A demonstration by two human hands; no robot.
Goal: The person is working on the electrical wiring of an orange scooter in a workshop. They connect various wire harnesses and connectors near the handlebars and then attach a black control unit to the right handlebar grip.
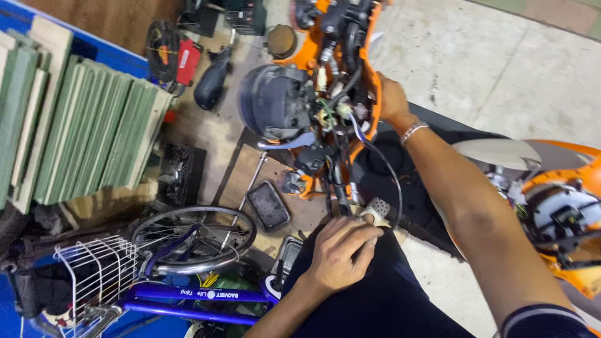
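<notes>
An orange scooter's front end is opened up, with its round dark gauge housing and a tangle of wires and connectors exposed. My right hand reaches in and grips the orange panel edge beside the wiring; a metal bracelet sits on that wrist. My left hand rests lower down, fingers curled around a handlebar grip with a black cable looping past it. Below it lie my dark trousers.
A blue bicycle with a white wire basket and a wheel stands at lower left. Green slats lean at left. A mirror, a black part and cables lie on the floor. Another orange scooter body is at right.
</notes>
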